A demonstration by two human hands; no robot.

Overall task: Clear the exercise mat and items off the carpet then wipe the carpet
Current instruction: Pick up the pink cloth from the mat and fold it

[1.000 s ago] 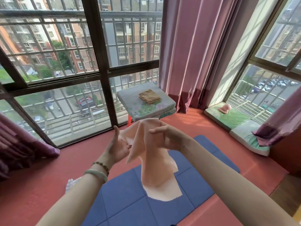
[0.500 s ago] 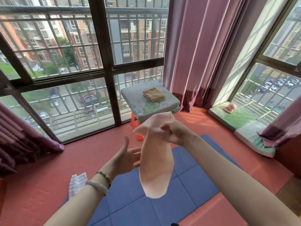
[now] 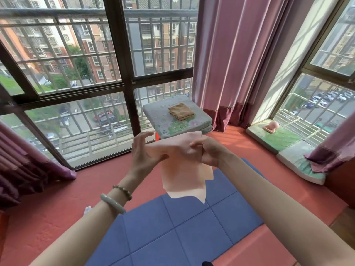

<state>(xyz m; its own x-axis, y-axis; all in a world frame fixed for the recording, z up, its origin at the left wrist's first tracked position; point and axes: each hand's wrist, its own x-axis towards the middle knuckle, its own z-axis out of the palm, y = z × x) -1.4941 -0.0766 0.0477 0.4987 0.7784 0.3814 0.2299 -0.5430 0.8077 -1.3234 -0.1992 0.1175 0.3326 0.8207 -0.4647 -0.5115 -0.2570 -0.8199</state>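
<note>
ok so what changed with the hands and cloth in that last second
The left hand, which had let go and dropped away half a second ago, is back up and pinches the left edge of the pink cloth, spreading it. The right hand kept its hold on the top. The blue mat and tan towel stayed put.

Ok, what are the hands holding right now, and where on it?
Both hold the pink cloth by its top edge: left hand pinches the left end, right hand grips the right.
</note>
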